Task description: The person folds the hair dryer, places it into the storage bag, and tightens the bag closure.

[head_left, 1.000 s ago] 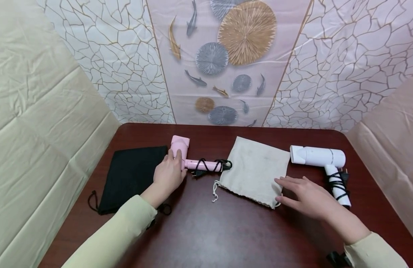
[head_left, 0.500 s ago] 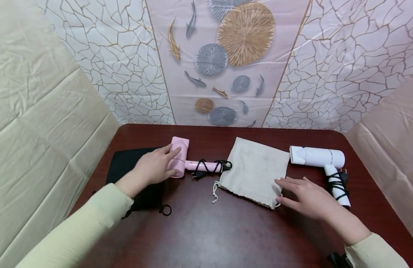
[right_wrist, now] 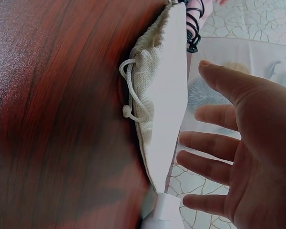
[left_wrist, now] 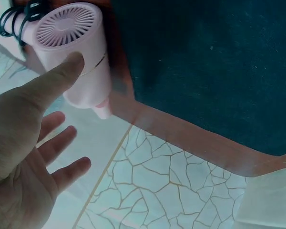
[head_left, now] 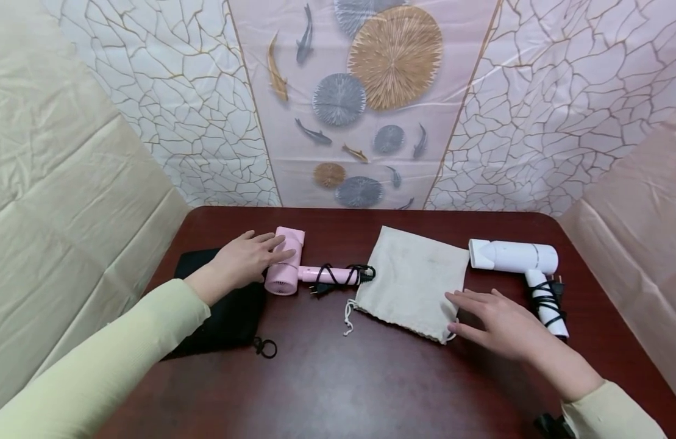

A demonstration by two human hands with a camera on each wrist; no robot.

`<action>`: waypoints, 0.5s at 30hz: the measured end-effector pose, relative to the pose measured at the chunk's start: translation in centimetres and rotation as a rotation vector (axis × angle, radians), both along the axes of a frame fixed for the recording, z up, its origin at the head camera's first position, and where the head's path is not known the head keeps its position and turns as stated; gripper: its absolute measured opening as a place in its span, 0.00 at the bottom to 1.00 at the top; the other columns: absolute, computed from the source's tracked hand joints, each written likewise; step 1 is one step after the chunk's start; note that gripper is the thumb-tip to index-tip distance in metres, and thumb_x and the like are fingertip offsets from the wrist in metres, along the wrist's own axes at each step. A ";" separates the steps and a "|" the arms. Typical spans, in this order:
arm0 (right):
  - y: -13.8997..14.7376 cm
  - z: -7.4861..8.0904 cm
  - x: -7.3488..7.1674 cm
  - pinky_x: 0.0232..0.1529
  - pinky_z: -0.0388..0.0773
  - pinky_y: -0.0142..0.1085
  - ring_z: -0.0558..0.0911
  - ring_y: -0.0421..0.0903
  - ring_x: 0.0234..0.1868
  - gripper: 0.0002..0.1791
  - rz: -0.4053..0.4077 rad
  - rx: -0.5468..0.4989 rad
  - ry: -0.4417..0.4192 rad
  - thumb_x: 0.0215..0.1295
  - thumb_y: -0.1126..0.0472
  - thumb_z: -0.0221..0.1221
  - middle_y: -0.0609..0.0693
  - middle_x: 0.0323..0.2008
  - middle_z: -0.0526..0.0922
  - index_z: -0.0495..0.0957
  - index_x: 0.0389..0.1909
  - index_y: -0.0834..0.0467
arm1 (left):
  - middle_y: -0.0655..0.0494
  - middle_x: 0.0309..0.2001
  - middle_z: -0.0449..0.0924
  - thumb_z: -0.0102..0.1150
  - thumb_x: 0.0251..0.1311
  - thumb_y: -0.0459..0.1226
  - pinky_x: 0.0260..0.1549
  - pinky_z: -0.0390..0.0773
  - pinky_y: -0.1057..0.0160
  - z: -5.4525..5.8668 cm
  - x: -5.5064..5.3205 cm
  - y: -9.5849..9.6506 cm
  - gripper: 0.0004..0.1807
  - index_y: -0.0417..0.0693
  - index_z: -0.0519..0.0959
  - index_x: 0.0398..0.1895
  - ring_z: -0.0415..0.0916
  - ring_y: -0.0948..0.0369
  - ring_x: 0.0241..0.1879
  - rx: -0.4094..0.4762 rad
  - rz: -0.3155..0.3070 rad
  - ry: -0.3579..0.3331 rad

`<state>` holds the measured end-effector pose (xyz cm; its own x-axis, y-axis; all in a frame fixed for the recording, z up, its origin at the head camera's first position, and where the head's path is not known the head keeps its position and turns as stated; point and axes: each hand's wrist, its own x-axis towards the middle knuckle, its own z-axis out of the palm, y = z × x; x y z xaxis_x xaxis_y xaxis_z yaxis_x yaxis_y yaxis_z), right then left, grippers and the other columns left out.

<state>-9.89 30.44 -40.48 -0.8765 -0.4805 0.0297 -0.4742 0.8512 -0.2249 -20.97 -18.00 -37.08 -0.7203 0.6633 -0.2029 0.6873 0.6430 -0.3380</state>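
Note:
My left hand [head_left: 241,261] is over the left edge of a pink hair dryer [head_left: 289,253], fingers spread and not curled round it. In the left wrist view its thumb [left_wrist: 62,76] overlaps the dryer's body, below the vented end; whether it touches, I cannot tell. Under that forearm lies a black drawstring bag [head_left: 233,323], partly hidden. My right hand [head_left: 505,320] hovers with relaxed fingers at the lower right edge of a beige drawstring bag [head_left: 409,280]. Seen from the right wrist, the fingers hold nothing. A white hair dryer [head_left: 513,256] lies beyond this hand.
Black cords are wrapped round both dryers' handles; the pink handle [head_left: 327,275] points right, its cord meeting the beige bag's edge. The dark red table [head_left: 338,390] is bounded by a patterned back curtain [head_left: 206,122] and cream side curtains.
My left hand has shifted left, off the pink dryer's body to its left edge, with its fingers spreading. The right hand stays over the beige bag's edge. The head view has turned slightly.

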 end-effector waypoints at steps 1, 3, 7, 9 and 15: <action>0.0 0.0 0.0 0.67 0.68 0.73 0.82 0.62 0.66 0.32 -0.001 0.000 -0.001 0.70 0.44 0.69 0.61 0.64 0.84 0.81 0.69 0.57 | 0.44 0.77 0.69 0.80 0.59 0.44 0.68 0.76 0.39 -0.1 -0.1 0.0 0.45 0.61 0.70 0.80 0.70 0.45 0.75 -0.014 -0.007 0.006; 0.0 0.0 0.0 0.67 0.68 0.73 0.82 0.62 0.66 0.32 0.000 0.001 -0.001 0.70 0.45 0.69 0.61 0.64 0.84 0.81 0.69 0.57 | 0.45 0.78 0.69 0.80 0.59 0.44 0.68 0.76 0.40 -0.4 -0.4 0.1 0.45 0.62 0.70 0.80 0.69 0.46 0.75 -0.036 -0.020 0.011; 0.0 0.0 0.0 0.67 0.68 0.73 0.82 0.62 0.66 0.31 0.006 0.000 0.003 0.70 0.46 0.70 0.61 0.63 0.84 0.82 0.68 0.57 | 0.45 0.79 0.67 0.81 0.58 0.47 0.68 0.75 0.40 -0.8 -0.7 0.1 0.45 0.64 0.71 0.80 0.68 0.46 0.76 -0.060 -0.039 0.006; -0.1 0.0 0.0 0.67 0.68 0.73 0.82 0.61 0.66 0.31 0.011 -0.003 0.006 0.70 0.46 0.70 0.61 0.63 0.84 0.82 0.68 0.57 | 0.45 0.78 0.68 0.82 0.56 0.48 0.68 0.75 0.40 -1.0 -0.7 0.1 0.46 0.64 0.71 0.79 0.69 0.47 0.76 -0.056 -0.046 0.001; -0.5 0.3 0.3 0.68 0.68 0.72 0.82 0.60 0.66 0.31 0.032 -0.012 0.018 0.70 0.46 0.70 0.61 0.63 0.84 0.81 0.68 0.58 | 0.45 0.76 0.71 0.82 0.54 0.52 0.69 0.74 0.41 -1.3 -0.7 -0.3 0.46 0.62 0.74 0.78 0.70 0.47 0.75 -0.008 -0.078 0.005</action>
<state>-9.60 29.95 -40.19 -0.8602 -0.5074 0.0518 -0.5050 0.8330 -0.2262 -21.71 -18.29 -38.34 -0.6674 0.7159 -0.2050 0.7336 0.5847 -0.3463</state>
